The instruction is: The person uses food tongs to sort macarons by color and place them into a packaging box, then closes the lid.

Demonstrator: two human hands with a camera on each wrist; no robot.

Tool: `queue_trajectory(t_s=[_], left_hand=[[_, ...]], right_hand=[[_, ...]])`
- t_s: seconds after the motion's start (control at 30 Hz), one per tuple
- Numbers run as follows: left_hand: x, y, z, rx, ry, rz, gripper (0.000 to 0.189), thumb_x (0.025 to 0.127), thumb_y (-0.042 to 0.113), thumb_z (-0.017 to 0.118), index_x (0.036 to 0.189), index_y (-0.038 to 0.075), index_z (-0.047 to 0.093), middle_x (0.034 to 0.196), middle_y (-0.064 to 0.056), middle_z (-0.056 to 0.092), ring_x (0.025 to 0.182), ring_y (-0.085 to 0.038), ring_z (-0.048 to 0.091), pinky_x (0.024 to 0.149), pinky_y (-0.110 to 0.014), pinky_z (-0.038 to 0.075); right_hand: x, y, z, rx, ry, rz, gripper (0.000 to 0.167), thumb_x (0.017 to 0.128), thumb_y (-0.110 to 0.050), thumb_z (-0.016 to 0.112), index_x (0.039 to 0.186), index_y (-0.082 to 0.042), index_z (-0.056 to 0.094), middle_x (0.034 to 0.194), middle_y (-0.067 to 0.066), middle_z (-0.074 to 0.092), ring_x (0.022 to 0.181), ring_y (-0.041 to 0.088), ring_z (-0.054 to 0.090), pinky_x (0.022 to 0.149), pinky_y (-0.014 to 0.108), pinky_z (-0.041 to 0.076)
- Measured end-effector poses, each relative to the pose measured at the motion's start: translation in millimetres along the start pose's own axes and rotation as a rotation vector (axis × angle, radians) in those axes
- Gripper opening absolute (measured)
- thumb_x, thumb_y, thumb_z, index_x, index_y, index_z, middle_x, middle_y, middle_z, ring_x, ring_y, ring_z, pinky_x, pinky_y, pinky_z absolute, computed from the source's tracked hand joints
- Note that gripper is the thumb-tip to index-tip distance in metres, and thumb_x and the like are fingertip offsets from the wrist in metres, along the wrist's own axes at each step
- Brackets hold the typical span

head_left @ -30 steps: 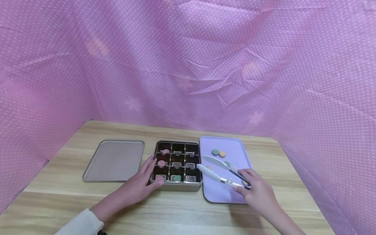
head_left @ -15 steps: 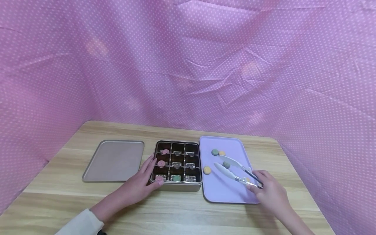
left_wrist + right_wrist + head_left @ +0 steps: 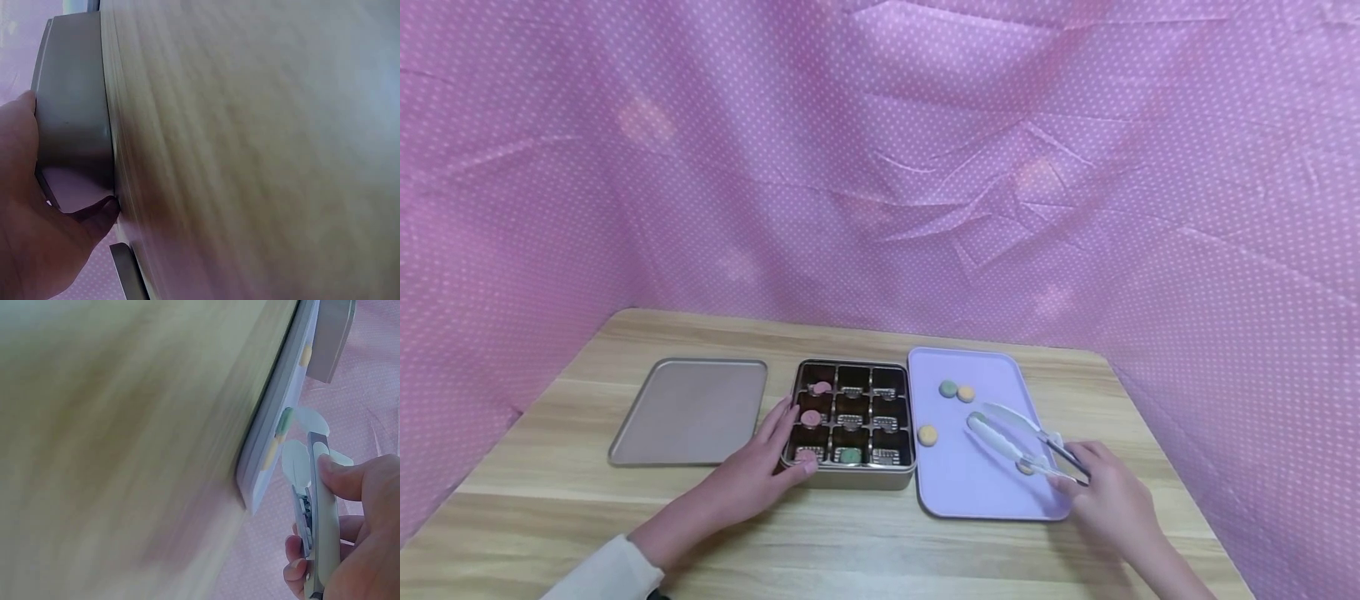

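My right hand grips tongs with pale heads, held low over the lilac tray. A green macaron lies at the tong heads, which partly hide it; whether they squeeze it I cannot tell. Another green macaron and several yellow macarons lie on the tray. My left hand rests at the near left corner of the divided tin box, fingers along its side and thumb on its front edge. Pink macarons fill the left column, and one green macaron sits front middle.
A flat grey-brown lid lies left of the box. The tray stands close against the box's right side on the wooden table. Pink dotted cloth hangs behind and at both sides.
The right hand has drawn the tongs rightward, away from the box, over the green macaron on the tray, uncovering the yellow macaron near the tray's left edge. The left hand stays put.
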State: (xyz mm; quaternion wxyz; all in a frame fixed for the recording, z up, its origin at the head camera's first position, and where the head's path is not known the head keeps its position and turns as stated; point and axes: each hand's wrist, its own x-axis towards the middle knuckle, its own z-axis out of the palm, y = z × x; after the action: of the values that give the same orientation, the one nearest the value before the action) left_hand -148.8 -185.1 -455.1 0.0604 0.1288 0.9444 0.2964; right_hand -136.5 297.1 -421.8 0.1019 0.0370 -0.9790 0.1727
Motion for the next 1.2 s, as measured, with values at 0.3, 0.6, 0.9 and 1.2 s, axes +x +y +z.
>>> queue_trajectory(t_s=[0.3,0.6,0.9,1.2], left_hand=[[-0.7,-0.9,-1.4,0.003,0.000,-0.003,0.099,0.092,0.076,0.044,0.164,0.024,0.000,0.171,-0.001,-0.011,0.140,-0.049,0.041,0.106,-0.069,0.043],[0.1,-1.7,-0.1,0.002,0.011,0.006,0.099,0.093,0.075,0.046,0.163,0.026,-0.002,0.170,0.003,-0.012,0.140,-0.048,0.041,0.104,-0.069,0.044],[0.5,-1.4,0.6,0.011,-0.004,-0.005,0.101,0.091,0.078,0.044,0.163,0.026,-0.003,0.169,0.005,-0.016,0.140,-0.048,0.041,0.105,-0.067,0.045],[-0.2,-1.3,1.0,0.006,0.002,-0.003,0.100,0.091,0.077,0.044,0.163,0.025,-0.002,0.169,0.005,-0.016,0.140,-0.049,0.041,0.104,-0.068,0.044]], right_hand=[[-3.9,6.7,-0.9,-0.024,-0.040,0.012,0.060,0.086,-0.036,0.079,0.131,-0.001,0.064,0.127,0.019,0.065,0.112,0.046,0.063,0.078,0.064,0.054],[-3.8,7.5,0.2,-0.029,-0.060,0.028,0.061,0.086,-0.037,0.079,0.131,0.001,0.064,0.129,0.022,0.064,0.114,0.049,0.062,0.079,0.066,0.053],[-2.8,8.1,2.4,-0.026,-0.045,0.013,0.057,0.084,-0.032,0.081,0.128,0.002,0.066,0.126,0.022,0.065,0.111,0.049,0.063,0.079,0.066,0.054],[-1.9,9.2,4.9,-0.036,-0.028,-0.001,0.058,0.083,-0.030,0.082,0.128,0.003,0.066,0.126,0.021,0.066,0.111,0.049,0.064,0.080,0.066,0.054]])
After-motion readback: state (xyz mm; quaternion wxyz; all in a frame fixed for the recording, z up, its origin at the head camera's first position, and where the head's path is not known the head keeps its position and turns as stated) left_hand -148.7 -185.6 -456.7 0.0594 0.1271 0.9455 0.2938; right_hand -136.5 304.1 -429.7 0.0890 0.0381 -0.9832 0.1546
